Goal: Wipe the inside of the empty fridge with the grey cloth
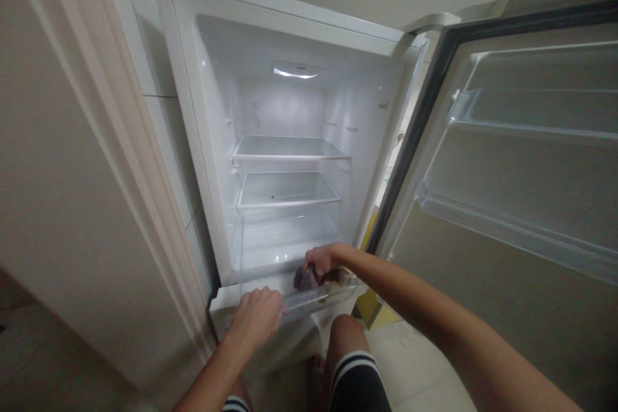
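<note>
Right hand (322, 259): fingers curled closed on dark purplish cloth (305, 279), bunched directly below fingertips, at front of clear drawer (306, 304). Left hand (257, 312): fingers wrapped over drawer's front edge.

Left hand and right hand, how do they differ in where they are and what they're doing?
The left hand grips the clear drawer at its front; the right hand holds a dark purplish item. The left hand sits at the drawer's front edge, while the right hand reaches beyond that edge. Both hands are bare.
</note>
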Tool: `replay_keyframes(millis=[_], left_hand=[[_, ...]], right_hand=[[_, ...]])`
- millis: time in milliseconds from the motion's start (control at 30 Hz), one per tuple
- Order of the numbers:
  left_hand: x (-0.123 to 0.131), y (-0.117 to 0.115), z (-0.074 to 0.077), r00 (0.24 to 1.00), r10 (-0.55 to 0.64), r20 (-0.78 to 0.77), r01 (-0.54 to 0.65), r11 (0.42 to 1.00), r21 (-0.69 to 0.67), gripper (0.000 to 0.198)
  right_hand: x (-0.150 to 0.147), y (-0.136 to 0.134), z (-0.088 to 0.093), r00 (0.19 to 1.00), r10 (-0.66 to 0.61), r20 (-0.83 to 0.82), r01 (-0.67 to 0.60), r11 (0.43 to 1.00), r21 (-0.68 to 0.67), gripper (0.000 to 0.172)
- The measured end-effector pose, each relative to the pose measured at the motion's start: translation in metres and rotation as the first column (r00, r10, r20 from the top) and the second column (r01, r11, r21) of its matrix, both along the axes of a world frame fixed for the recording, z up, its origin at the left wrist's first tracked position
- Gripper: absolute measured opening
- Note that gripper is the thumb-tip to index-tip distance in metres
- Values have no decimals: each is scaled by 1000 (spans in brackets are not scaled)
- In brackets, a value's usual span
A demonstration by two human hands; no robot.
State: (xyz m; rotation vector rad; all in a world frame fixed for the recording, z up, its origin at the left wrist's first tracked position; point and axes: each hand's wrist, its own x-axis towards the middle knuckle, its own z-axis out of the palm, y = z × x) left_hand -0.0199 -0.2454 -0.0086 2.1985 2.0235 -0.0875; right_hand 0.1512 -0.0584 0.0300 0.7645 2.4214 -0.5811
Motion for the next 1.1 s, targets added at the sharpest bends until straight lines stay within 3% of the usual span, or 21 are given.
replay_keyframes(millis=[133,200,300,533,633,900,1000,1100], left_hand=[[2,-1,1,1000,9,-7,-9,1000,-4,31],[1,-2,2,1000,9,-13,-9,1000,-7,30],[-2,-2,1,1000,3,-16,-3,1000,-3,30],[-3,-1,-3,1000,8,13,-8,1000,-6,33],[-2,0,-2,1000,14,17,-14,1000,-11,34],[0,1,7,1000,7,-12,-7,1000,-8,33],[1,-3,8,1000,-1,-18,1,1000,-10,33],[3,-11,5,1000,-12,-15,12,1000,-16,34]], right_hand=[[-41,-11,-29,953,-107,-283,-4,931,-364,47],[-49,-14,-39,941,-158,-300,17,905,-425,45],[-34,-10,-39,961,-158,-227,76,941,-331,46],[29,17,-15,984,-177,-20,173,976,-136,54],[19,15,-16,987,-162,-1,160,978,-132,58],[-53,-27,-24,986,-91,-138,63,978,-198,57],[-45,-30,-20,987,-85,-133,67,989,-129,57],[-16,-18,-12,989,-118,-85,117,993,-16,56]])
